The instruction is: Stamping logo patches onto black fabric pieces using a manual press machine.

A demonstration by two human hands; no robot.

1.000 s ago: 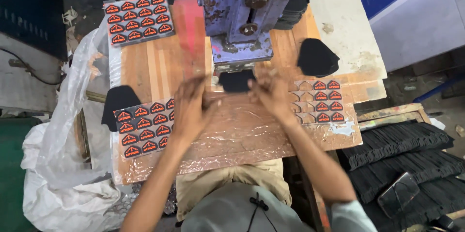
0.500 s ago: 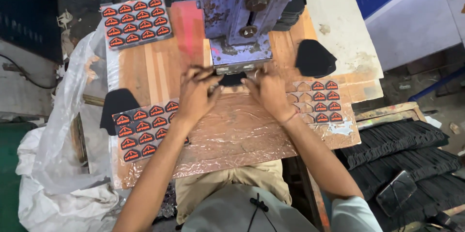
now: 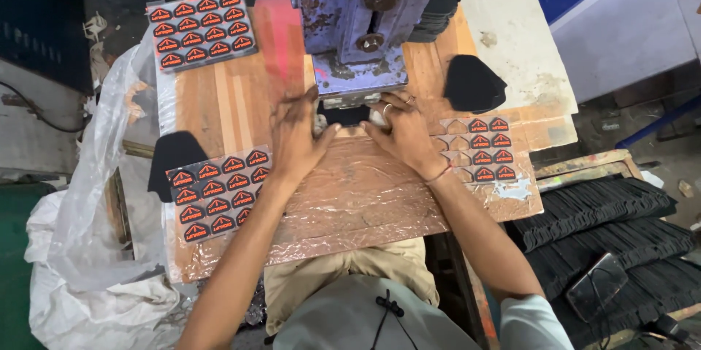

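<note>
Now | your left hand (image 3: 298, 134) lies flat, fingers spread, pinning the black fabric piece (image 3: 345, 114) under the blue press head (image 3: 358, 76) | your right hand (image 3: 403, 131) likewise flat, steadying its other edge | both rest on the foil-covered board (image 3: 350, 204) | emblem sheets (image 3: 215, 193) beside each hand, within reach

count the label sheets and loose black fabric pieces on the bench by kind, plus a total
Sheets of red-and-black labels: 3 (top left, lower left, right)
Loose black fabric pieces: 3 (left edge, right of the press, under the press between the left hand and right hand)
Total: 6
</note>
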